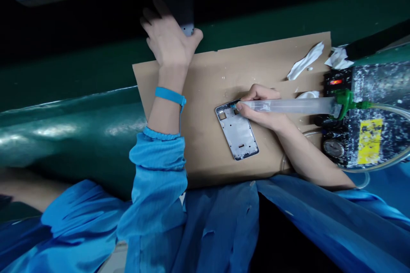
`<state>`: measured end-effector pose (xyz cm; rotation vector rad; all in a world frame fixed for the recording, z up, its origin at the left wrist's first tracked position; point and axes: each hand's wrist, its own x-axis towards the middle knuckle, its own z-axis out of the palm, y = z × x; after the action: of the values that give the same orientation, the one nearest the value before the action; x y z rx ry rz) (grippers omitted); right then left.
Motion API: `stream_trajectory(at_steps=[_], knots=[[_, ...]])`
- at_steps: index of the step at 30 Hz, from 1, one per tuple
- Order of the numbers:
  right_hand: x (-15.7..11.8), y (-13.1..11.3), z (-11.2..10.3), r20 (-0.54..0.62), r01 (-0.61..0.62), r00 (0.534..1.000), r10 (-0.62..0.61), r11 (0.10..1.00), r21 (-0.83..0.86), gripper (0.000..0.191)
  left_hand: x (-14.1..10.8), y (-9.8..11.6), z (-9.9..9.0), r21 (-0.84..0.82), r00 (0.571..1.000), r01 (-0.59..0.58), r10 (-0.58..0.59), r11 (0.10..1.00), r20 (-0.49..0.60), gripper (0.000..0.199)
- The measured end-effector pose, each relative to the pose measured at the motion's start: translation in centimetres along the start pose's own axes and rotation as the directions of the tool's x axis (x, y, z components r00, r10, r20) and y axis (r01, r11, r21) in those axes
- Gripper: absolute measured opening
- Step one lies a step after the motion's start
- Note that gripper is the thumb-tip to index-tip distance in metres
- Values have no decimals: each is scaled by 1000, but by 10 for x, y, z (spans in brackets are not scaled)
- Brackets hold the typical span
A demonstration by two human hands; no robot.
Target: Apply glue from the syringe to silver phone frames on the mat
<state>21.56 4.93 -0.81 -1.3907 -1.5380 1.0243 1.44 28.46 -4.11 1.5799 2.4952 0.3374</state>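
Note:
A grey metal phone frame (238, 134) with cut-outs lies tilted on a brown cardboard sheet (205, 128). My right hand (258, 100) is closed around a translucent dispensing syringe (291, 106), which lies nearly level with its blue tip at the frame's upper edge. A green cap (344, 104) and clear tubing are fitted to its rear end. Beyond the sheet, my left hand (169, 38) reaches into shadow, its thumb and fingers around the near end of a second phone frame (184, 13). The far part of that frame is dim.
A paint-spattered dispenser box (381, 94) with a lit red switch, a gauge and a yellow label stands at right. Crumpled white tissues (306, 62) lie near the sheet's right edge. The green table (80, 123) runs beneath a dark overhang. Another person's arm (28, 187) shows lower left.

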Motion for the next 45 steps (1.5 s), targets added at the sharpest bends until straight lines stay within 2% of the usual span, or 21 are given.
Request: stream_trajectory(at_steps=[4, 7, 11, 15, 19, 21, 24, 28, 31, 34, 36, 39, 45], knots=[[0, -2, -1, -7, -15, 1000, 15, 1000, 9, 38, 6, -24, -15, -105, 983, -173, 179, 979, 48, 140], [0, -2, -1, 0, -36, 999, 36, 999, 15, 39, 24, -38, -15, -124, 989, -116, 126, 986, 77, 149], [0, -1, -2, 20, -38, 999, 37, 999, 26, 39, 32, -47, -19, -210, 989, -146, 144, 967, -24, 144], [0, 1, -3, 30, -23, 999, 22, 999, 30, 38, 3, -63, -45, -161, 980, -195, 197, 968, -3, 132], [0, 2, -4, 38, -25, 999, 24, 999, 25, 37, -38, -86, -69, -201, 934, -358, 347, 912, -89, 89], [0, 3, -4, 45, -27, 999, 25, 999, 26, 37, -52, -98, -73, -212, 919, -395, 382, 894, -101, 79], [0, 3, -5, 64, -30, 998, 28, 999, 30, 38, -64, -116, -75, -221, 908, -418, 404, 881, -107, 81], [0, 3, -5, 67, -36, 997, 35, 999, 24, 38, -75, -139, -85, -295, 874, -481, 428, 826, -229, 90], [0, 3, -5, 58, -27, 998, 26, 999, 24, 37, -87, -151, -100, -372, 846, -522, 408, 768, -344, 84], [0, 3, -5, 69, -32, 997, 30, 999, 21, 37, -98, -159, -113, -416, 860, -491, 351, 765, -370, 73], [1, 3, -5, 73, -35, 997, 34, 999, 24, 37, -102, -166, -117, -424, 854, -495, 334, 758, -400, 69], [1, 2, -5, 73, -41, 997, 39, 999, 28, 37, -106, -178, -118, -417, 825, -530, 335, 738, -456, 73], [0, 1, -4, 70, -42, 997, 41, 999, 21, 38, -134, -192, -120, -438, 908, -378, 234, 816, -347, 80]])
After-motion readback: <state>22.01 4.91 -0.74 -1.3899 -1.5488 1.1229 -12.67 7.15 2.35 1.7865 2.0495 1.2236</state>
